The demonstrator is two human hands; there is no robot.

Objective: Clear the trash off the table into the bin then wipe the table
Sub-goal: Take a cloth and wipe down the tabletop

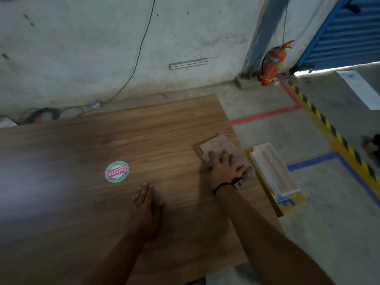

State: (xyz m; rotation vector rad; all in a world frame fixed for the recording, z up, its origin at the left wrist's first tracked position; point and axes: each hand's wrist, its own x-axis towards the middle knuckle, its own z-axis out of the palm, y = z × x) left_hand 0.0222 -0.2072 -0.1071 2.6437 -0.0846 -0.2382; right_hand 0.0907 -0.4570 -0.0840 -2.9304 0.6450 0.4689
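Pinkish cloth lies near the right edge of the worktop, and I see my right grip pressing it, fingers spread. My left grip rests flat on the wood, fingers straight, near a round sticker.

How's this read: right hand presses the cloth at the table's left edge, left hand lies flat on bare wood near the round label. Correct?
One slip. The head view shows the right hand pressing the cloth at the table's right edge, not the left. The rest holds: the left hand lies flat on bare wood near the round label.
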